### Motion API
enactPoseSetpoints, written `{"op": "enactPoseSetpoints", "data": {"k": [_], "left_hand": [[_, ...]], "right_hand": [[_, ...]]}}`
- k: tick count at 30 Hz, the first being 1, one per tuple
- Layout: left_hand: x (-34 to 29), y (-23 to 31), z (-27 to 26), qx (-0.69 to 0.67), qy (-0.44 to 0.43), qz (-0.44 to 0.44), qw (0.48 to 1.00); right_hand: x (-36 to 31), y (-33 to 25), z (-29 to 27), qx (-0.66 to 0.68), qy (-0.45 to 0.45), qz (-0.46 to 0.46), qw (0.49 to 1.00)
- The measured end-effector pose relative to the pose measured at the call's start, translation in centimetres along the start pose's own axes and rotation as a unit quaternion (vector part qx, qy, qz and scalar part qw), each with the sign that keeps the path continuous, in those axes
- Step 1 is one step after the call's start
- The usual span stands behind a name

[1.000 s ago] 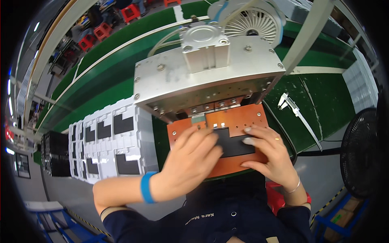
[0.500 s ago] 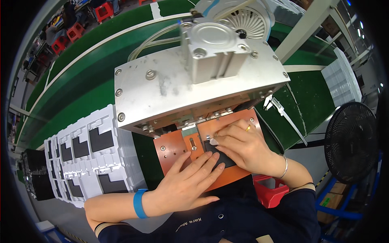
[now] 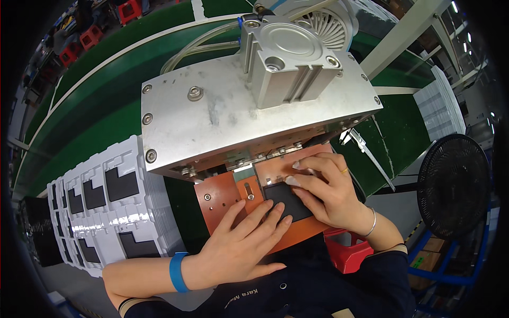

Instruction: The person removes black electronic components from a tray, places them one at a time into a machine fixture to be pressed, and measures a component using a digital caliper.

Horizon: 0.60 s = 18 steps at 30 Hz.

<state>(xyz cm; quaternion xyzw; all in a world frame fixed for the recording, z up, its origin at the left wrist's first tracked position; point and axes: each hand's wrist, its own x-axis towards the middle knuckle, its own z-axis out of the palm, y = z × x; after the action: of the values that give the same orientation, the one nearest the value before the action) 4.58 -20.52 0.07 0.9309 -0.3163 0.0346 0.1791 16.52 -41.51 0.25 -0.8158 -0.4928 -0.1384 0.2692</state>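
A flat black rectangular piece [image 3: 289, 202] lies on the orange fixture plate [image 3: 214, 199] under the front of a silver metal press [image 3: 228, 114]. Small silver tabs [image 3: 275, 180] show at its far edge. My left hand [image 3: 236, 241] is open, its fingers spread, with the fingertips resting on the piece's left part and the plate beside it. My right hand [image 3: 334, 193] is bent over the far right of the piece. Its fingers are curled but apart, the tips close to the tabs, and nothing shows between them.
White trays [image 3: 114, 212] with black L-shaped pieces are stacked at the left. A caliper [image 3: 368, 153] lies to the right of the press. A black fan [image 3: 453, 185] stands at the far right, and a red plastic part [image 3: 347, 252] sits beside my right forearm.
My right hand has moved slightly right, and its fingers have parted from a pinch by the tabs. More of the black piece shows. My left hand keeps its place on it.
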Motion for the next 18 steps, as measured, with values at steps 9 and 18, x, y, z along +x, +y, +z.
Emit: {"op": "enactPoseSetpoints", "data": {"k": [9, 18], "left_hand": [[0.1, -0.1, -0.2, -0.011, -0.007, -0.004, 1.0], [-0.1, -0.3, -0.5, -0.049, -0.014, -0.018, 0.999]], "right_hand": [[0.4, -0.5, 0.0, -0.064, -0.04, 0.021, 0.997], [-2.4, 0.5, -2.0, 0.105, -0.108, 0.031, 0.988]]}}
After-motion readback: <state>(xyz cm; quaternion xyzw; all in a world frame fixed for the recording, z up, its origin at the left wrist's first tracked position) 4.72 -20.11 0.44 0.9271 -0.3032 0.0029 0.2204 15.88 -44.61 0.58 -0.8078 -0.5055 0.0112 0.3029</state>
